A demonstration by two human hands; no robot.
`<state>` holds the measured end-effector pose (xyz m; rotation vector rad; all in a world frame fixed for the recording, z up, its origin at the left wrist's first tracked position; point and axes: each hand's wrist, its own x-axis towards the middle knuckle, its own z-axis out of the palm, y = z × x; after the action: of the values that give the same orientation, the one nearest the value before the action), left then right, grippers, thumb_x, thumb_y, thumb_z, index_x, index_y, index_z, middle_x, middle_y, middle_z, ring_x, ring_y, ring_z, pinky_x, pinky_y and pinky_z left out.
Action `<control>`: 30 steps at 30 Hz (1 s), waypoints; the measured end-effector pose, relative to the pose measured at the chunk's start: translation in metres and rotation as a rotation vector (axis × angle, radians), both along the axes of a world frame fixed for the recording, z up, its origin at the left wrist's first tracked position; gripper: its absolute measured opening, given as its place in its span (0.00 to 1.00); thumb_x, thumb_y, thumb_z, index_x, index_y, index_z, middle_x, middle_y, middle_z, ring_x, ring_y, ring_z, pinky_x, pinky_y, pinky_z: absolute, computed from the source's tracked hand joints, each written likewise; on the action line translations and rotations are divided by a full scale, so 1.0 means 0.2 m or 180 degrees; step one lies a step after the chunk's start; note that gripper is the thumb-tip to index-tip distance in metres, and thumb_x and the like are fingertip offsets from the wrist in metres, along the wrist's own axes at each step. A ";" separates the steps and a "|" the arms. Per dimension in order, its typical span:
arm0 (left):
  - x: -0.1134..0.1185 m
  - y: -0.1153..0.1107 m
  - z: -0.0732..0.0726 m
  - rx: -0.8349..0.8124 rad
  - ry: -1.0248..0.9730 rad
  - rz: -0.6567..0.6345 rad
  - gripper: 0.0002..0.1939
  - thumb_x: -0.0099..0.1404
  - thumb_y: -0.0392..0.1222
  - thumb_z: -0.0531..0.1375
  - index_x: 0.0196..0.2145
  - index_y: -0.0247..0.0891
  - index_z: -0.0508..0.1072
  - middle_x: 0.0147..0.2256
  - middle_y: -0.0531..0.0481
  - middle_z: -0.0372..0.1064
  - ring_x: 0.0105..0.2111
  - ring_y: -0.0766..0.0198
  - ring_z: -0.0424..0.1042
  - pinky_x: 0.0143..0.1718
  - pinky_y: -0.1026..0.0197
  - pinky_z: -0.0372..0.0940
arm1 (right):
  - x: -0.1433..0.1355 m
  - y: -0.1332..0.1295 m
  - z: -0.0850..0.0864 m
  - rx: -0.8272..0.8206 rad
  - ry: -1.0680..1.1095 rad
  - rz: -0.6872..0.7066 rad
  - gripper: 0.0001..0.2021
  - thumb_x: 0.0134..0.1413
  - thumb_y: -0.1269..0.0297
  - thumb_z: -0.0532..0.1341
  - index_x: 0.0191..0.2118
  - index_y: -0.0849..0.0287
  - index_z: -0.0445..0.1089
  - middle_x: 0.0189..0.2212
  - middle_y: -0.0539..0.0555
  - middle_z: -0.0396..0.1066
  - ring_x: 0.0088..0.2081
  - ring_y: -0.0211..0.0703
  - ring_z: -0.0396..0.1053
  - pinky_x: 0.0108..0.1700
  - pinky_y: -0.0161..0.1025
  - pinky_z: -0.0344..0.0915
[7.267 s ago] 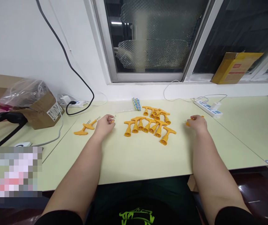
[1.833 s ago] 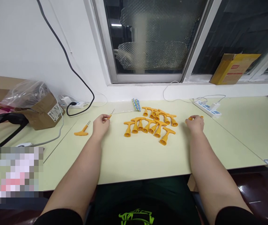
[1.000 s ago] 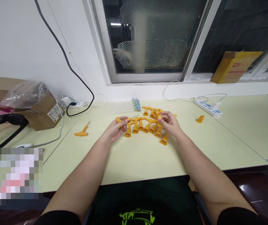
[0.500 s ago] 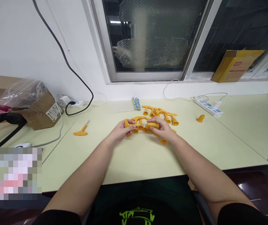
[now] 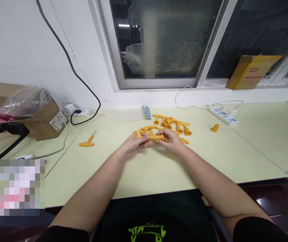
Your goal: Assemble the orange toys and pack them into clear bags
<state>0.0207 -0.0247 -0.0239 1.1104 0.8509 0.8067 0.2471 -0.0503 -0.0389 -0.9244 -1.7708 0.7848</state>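
My left hand (image 5: 135,144) is closed around the T-handle of a yellow corkscrew (image 5: 139,134). My right hand (image 5: 171,142) grips the flared end of a ribbed yellow sleeve (image 5: 156,137). The two pieces meet in line, and the sleeve covers the metal spiral; whether they are fully joined I cannot tell. Behind and beneath my hands lie several yellow corkscrews with sleeves (image 5: 179,127), partly hidden by my fingers. Off to the left rests another corkscrew (image 5: 86,143) with its spiral bare. A single loose yellow sleeve (image 5: 214,128) lies on the right.
The pale table (image 5: 144,171) runs along a wall under a window. Blue-green packets (image 5: 146,112) lie at the back on clear plastic. A power strip (image 5: 223,116) sits back right, a cardboard box (image 5: 44,119) at left, and a yellow carton (image 5: 252,72) on the sill.
The sleeve in my right hand has moved left onto the corkscrew in my left hand. The spiral, visible between them before, is now covered.
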 end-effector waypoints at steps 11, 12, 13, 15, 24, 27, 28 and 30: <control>0.03 -0.06 0.00 0.2006 0.0562 0.0245 0.17 0.53 0.49 0.73 0.33 0.36 0.75 0.36 0.45 0.77 0.40 0.56 0.77 0.45 0.55 0.71 | -0.03 -0.05 0.05 -0.1817 0.0501 0.0637 0.18 0.65 0.43 0.53 0.43 0.54 0.64 0.28 0.51 0.73 0.24 0.42 0.69 0.23 0.38 0.68; 0.02 -0.05 0.00 0.1952 0.0561 0.0357 0.17 0.54 0.50 0.73 0.32 0.36 0.74 0.35 0.45 0.77 0.37 0.58 0.77 0.42 0.56 0.71 | -0.03 -0.05 0.05 -0.1577 0.0481 0.0595 0.17 0.63 0.45 0.56 0.46 0.53 0.64 0.36 0.53 0.74 0.30 0.43 0.72 0.27 0.40 0.71; 0.02 -0.05 0.00 0.1856 0.0518 0.0491 0.18 0.54 0.51 0.73 0.32 0.37 0.73 0.33 0.47 0.77 0.34 0.59 0.77 0.39 0.56 0.72 | -0.03 -0.05 0.05 -0.1259 0.0433 0.0536 0.18 0.61 0.47 0.61 0.50 0.52 0.64 0.44 0.55 0.72 0.37 0.44 0.73 0.34 0.42 0.74; 0.01 -0.03 0.00 0.1611 0.0370 0.0725 0.20 0.54 0.53 0.72 0.33 0.37 0.70 0.30 0.50 0.75 0.29 0.61 0.76 0.35 0.56 0.73 | -0.02 -0.05 0.05 -0.0654 0.0305 0.0401 0.23 0.55 0.53 0.68 0.53 0.51 0.64 0.55 0.56 0.66 0.47 0.46 0.71 0.45 0.44 0.74; 0.03 -0.04 0.00 0.2043 0.0342 0.0395 0.20 0.52 0.49 0.74 0.33 0.37 0.71 0.41 0.43 0.77 0.45 0.55 0.76 0.50 0.53 0.70 | -0.01 -0.01 0.02 -0.1759 0.0399 0.0336 0.27 0.63 0.35 0.49 0.33 0.56 0.65 0.18 0.49 0.67 0.16 0.38 0.62 0.18 0.35 0.58; 0.04 -0.05 0.01 0.1949 0.0405 0.0435 0.20 0.52 0.50 0.74 0.32 0.36 0.71 0.35 0.47 0.75 0.39 0.57 0.77 0.44 0.54 0.72 | -0.01 -0.02 0.03 -0.1616 0.0445 0.0266 0.27 0.63 0.36 0.49 0.37 0.56 0.68 0.25 0.53 0.72 0.21 0.40 0.67 0.20 0.37 0.62; 0.03 -0.05 0.01 0.1858 0.0397 0.0482 0.20 0.52 0.51 0.74 0.32 0.36 0.71 0.33 0.49 0.74 0.35 0.59 0.77 0.41 0.55 0.73 | -0.01 -0.03 0.04 -0.1376 0.0508 0.0275 0.23 0.63 0.38 0.54 0.41 0.55 0.68 0.33 0.54 0.74 0.26 0.41 0.71 0.25 0.38 0.67; 0.03 -0.05 0.02 0.1599 0.0333 0.0572 0.22 0.52 0.53 0.73 0.33 0.37 0.69 0.30 0.52 0.72 0.30 0.61 0.77 0.36 0.56 0.74 | -0.01 -0.04 0.05 -0.0798 0.0540 0.0268 0.20 0.58 0.45 0.64 0.49 0.52 0.68 0.47 0.56 0.72 0.37 0.43 0.73 0.38 0.42 0.72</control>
<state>0.0269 -0.0339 -0.0209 1.5417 0.8668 1.1602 0.2457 -0.0589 -0.0296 -0.9200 -1.5951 1.1258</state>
